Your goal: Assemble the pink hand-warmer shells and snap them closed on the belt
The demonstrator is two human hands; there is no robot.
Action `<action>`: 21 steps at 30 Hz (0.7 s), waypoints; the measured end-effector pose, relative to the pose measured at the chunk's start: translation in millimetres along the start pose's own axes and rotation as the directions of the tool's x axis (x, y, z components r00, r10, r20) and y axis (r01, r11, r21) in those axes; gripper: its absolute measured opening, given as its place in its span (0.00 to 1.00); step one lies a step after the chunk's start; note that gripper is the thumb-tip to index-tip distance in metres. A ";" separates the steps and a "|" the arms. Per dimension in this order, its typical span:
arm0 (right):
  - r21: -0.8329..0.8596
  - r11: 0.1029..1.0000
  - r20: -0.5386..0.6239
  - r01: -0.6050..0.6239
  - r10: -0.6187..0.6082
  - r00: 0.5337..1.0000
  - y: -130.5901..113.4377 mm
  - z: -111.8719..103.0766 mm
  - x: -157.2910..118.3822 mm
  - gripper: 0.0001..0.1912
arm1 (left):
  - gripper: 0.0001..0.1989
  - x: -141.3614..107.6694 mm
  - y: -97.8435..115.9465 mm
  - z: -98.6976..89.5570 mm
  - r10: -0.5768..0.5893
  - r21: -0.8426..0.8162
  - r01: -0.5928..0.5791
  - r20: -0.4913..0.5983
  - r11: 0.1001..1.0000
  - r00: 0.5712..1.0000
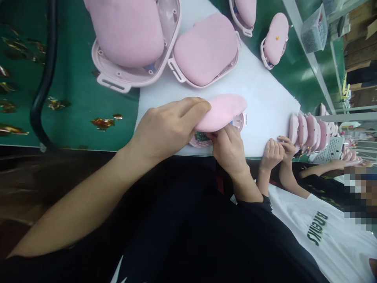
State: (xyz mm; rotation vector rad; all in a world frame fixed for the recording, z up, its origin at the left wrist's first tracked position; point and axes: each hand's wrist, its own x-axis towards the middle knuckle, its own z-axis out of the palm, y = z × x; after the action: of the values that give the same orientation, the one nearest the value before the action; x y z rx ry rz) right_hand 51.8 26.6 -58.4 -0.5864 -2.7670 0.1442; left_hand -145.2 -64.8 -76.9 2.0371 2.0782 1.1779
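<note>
My left hand (171, 127) grips a smooth pink cover (224, 112) by its left end, thumb on top, and the cover is tilted up. Beneath it lies a pink shell (240, 121) at the table edge, with a green circuit board (202, 136) partly showing inside. My right hand (229, 149) is at the shell under the cover, fingers bent together; its fingertips and whatever they pinch are too hidden to make out. Just beyond sits another pink cover (207, 49) resting on its shell.
A larger pink cover and shell (129, 35) stand at the upper left. A black cable (44, 78) and gold foil scraps (103, 122) lie on the green table (88, 102). At right are a co-worker's hands (272, 153) and a row of pink units (312, 131).
</note>
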 end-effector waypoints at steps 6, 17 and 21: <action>-0.082 0.990 -0.113 -0.116 0.106 0.988 -21.5 10.1 -8.2 0.10 | 0.17 -1.6 -0.3 0.5 0.030 0.001 -0.030 -0.029 1.000 0.999; -0.014 0.999 -0.086 -0.030 0.029 0.996 -11.9 12.6 -29.9 0.16 | 0.20 -9.8 -14.6 10.0 0.099 -0.041 -0.099 0.010 0.994 0.995; 0.050 0.990 -0.268 -0.129 0.138 0.954 -2.7 8.1 -85.5 0.16 | 0.22 -13.3 -30.0 -9.5 0.327 -0.158 -0.297 0.217 0.942 0.920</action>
State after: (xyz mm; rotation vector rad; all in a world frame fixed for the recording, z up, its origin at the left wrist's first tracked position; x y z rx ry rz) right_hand 122.4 -11.2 -89.3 -0.7272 -2.4571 0.1268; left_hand -173.6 -77.2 -91.4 2.3766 1.5757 0.9950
